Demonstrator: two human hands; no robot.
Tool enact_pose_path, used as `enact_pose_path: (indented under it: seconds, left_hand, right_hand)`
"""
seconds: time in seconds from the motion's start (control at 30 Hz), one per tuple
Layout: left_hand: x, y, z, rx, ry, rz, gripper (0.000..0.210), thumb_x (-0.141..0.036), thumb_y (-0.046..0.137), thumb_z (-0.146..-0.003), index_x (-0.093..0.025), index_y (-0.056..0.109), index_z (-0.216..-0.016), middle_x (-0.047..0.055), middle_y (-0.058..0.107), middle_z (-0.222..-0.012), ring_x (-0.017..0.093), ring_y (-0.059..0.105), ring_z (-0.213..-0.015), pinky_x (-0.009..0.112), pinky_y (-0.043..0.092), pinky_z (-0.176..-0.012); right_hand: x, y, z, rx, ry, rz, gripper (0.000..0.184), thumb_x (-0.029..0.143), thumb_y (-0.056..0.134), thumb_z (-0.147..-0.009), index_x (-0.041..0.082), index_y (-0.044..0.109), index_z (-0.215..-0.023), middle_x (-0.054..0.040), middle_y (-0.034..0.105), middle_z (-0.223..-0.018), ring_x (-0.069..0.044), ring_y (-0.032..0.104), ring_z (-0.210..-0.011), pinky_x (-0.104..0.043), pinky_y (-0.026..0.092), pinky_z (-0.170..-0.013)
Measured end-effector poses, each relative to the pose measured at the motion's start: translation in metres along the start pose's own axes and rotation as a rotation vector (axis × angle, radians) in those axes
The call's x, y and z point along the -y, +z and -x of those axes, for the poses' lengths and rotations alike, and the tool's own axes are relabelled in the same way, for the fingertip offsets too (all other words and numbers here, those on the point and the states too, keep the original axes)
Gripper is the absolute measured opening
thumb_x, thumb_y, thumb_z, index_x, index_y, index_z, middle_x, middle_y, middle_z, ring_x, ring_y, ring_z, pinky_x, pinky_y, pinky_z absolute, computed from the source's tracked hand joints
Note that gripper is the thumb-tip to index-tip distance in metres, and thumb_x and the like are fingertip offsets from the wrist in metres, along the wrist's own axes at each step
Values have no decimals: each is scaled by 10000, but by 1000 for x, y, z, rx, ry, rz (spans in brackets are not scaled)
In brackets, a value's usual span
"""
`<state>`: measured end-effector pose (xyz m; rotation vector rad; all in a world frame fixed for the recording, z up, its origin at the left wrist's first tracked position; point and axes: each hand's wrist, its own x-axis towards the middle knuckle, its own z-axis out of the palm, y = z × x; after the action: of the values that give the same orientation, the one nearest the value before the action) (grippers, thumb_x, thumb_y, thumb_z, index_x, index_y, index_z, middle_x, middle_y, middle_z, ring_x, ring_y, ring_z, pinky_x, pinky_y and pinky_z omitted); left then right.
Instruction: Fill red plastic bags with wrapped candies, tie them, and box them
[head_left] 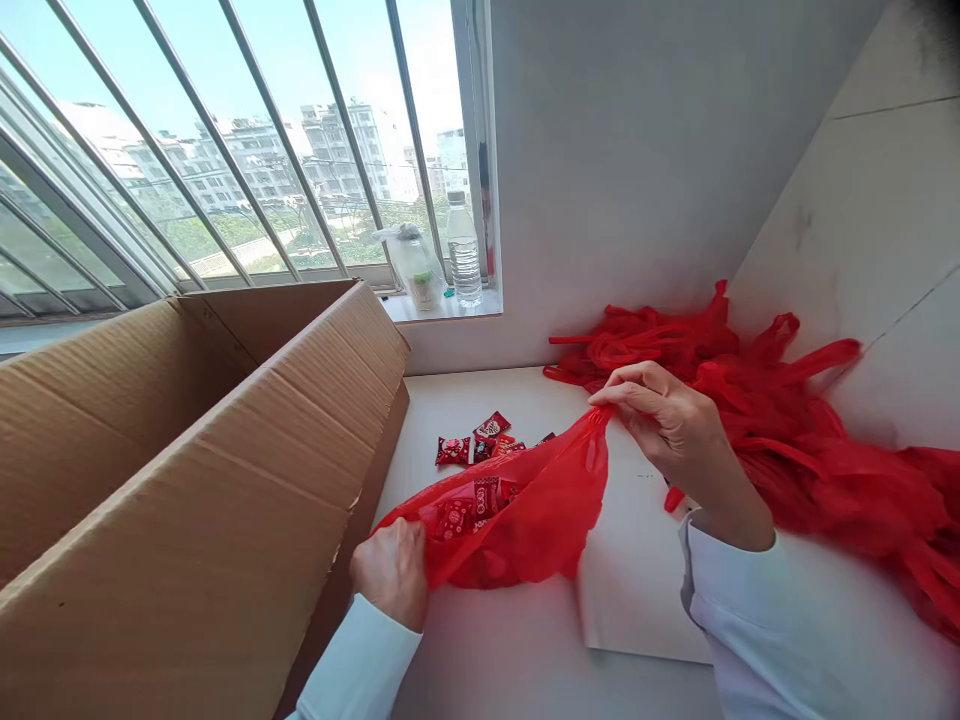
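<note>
A thin red plastic bag [525, 530] is stretched sideways between my two hands, low over the white table. My left hand [391, 570] is closed in a fist round the bag's left end. At the upper right, my right hand [664, 415] pinches the gathered corner of the bag between thumb and fingers. Several small red wrapped packets [454, 519] show inside the bag or through its film. Just behind the bag, more loose red packets [453, 451] lie on the table, partly hidden by its edge.
A large open cardboard box [300, 420] stands at the left. Along the right wall lies a heap of red plastic bags [795, 440]. A white flat board or sheet [637, 590] rests under my right forearm. A water bottle [464, 250] and a bagged cup [421, 275] stand on the windowsill.
</note>
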<state>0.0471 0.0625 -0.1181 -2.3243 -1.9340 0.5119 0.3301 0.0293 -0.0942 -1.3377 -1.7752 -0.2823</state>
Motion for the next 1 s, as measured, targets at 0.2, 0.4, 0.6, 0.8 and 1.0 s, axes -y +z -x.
enact_pose_path:
  seconds: [0.2,0.4,0.6,0.8,1.0]
  left_hand:
    - [2,-14,3,45,-44,-35,425,34,301,-850,-107,702,-861,166,712,-912,261,689,-880,306,507,-665]
    - [-7,-2,7,-29,-57,-45,473,39,241,-848,-96,669,-1000,193,654,-998,277,664,-906,309,487,-647]
    - [7,25,2,-195,46,-31,383,-18,333,-840,-144,670,-971,137,646,-956,232,631,-857,281,463,-670]
    - [19,-8,15,-439,453,505,216,-238,468,-863,-257,682,-887,9,669,-805,132,608,-661,219,466,-592]
    - [-4,-55,12,-1192,560,1171,182,-158,703,-735,-259,706,-886,-18,665,-776,145,591,-766,268,507,-691]
  right_hand:
    - [-3,0,1,27,32,23,208,160,461,-905,245,636,-978,-19,629,-950,-127,624,-780,-235,488,-666]
    - [-3,0,3,69,11,4,206,172,466,-901,253,639,-980,-11,652,-942,-132,639,-772,-246,505,-693]
    - [-6,1,3,118,12,21,228,155,460,-896,243,650,-985,-13,662,-945,-127,637,-766,-244,501,-710]
    - [-3,-1,0,12,79,21,216,167,463,-901,241,651,-977,-15,665,-957,-136,633,-765,-255,492,-699]
    - [18,12,-6,-226,197,-163,220,191,451,-903,239,660,-955,-19,661,-925,-140,615,-786,-266,491,-703]
